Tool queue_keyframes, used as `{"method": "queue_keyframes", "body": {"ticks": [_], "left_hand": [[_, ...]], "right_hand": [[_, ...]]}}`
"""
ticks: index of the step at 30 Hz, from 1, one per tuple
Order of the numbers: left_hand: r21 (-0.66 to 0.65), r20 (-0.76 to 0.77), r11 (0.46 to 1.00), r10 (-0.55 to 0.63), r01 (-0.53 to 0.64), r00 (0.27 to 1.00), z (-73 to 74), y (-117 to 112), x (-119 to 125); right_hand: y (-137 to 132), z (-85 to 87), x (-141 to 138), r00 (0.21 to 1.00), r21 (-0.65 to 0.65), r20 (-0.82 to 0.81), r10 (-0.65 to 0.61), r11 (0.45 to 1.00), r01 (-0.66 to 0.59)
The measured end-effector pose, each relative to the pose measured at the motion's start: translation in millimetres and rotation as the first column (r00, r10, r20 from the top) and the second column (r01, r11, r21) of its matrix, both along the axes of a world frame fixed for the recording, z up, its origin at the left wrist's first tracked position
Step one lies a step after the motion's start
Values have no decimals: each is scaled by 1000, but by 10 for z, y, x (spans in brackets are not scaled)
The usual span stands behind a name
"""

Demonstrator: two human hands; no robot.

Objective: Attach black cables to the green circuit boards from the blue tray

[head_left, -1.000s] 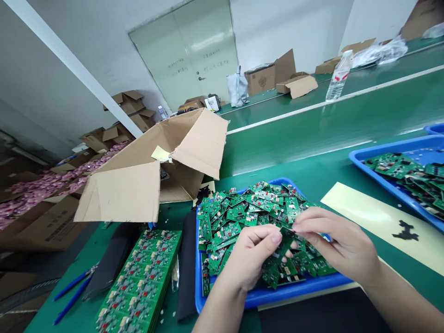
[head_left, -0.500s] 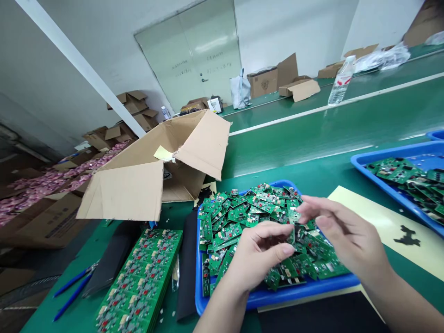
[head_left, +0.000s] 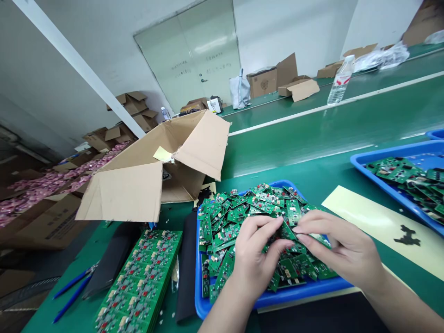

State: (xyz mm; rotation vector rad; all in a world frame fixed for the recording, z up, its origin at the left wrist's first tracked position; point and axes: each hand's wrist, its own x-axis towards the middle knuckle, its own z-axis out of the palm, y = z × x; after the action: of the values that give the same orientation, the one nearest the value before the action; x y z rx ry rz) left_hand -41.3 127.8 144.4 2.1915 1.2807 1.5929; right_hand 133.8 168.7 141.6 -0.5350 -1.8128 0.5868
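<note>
A blue tray (head_left: 203, 303) in front of me is heaped with several small green circuit boards (head_left: 243, 208). Over the heap my left hand (head_left: 255, 259) and my right hand (head_left: 342, 252) meet, fingers curled and pinched together on one small green circuit board (head_left: 287, 231) between them. Both hands rest just above the pile's near half.
A stack of larger green circuit board panels (head_left: 142, 282) lies left of the tray, with blue-handled pliers (head_left: 72, 291) further left. An open cardboard box (head_left: 156, 166) stands behind. A second blue tray (head_left: 385, 178) of boards and a yellow sheet (head_left: 364, 215) are at the right. A water bottle (head_left: 340, 81) stands far back.
My right hand, which had lifted away from the left, has come back down onto the pile. Both hands now pinch the same small board.
</note>
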Motion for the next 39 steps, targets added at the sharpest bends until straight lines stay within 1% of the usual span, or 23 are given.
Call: {"method": "queue_keyframes", "body": {"ticks": [3,6,8,12,14,16,18,20,23,27,30,34,36,37,38,39], "left_hand": [[-42,82,999,-25,29,996,2,-12,5],[-89,157,995,-37,51,987,14,-20,10],[-108,174,993,-32,52,984,22,-22,14],[-98,171,995,-12,30,985,16,-16,10],[-84,183,996,12,4,983,7,-14,-1],[-63,192,997,51,-39,980,2,-13,-15],[-17,174,996,85,-83,981,3,-12,-26],[50,128,993,96,-103,987,12,-10,-29],[126,41,988,89,-94,995,30,0,-19],[173,-4,982,75,-73,997,48,16,0],[179,-24,982,58,-53,998,61,20,9],[152,5,988,40,-40,999,81,17,20],[116,43,993,4,-9,999,80,11,24],[94,64,995,-18,12,998,72,7,24],[76,85,996,-42,35,995,60,2,24],[58,112,997,-64,58,992,43,-3,23]], "right_hand": [[-8,-15,1,999,19,-3,36,999,-36],[-7,-11,-4,999,40,3,39,998,-39],[4,-9,0,1000,84,16,22,996,-23],[31,-43,21,993,215,117,-14,977,-12],[24,-65,21,992,221,122,-38,975,10],[3,-70,11,999,118,41,-20,993,15],[-20,-54,-3,998,-37,-52,43,998,-45],[-35,-31,-15,989,-157,-92,118,979,-131],[-52,-26,-28,980,-286,-119,162,939,-190],[-79,-97,-42,976,-465,-158,148,861,-206],[-80,-140,-48,967,-559,-189,169,792,-248],[-46,-109,-54,922,-650,-289,257,655,-386],[-32,-78,-52,902,-672,-314,297,602,-432],[-30,-68,-49,897,-677,-314,311,588,-441],[-32,-63,-45,896,-679,-306,321,587,-442],[-36,-65,-40,901,-675,-291,321,599,-431]]}}
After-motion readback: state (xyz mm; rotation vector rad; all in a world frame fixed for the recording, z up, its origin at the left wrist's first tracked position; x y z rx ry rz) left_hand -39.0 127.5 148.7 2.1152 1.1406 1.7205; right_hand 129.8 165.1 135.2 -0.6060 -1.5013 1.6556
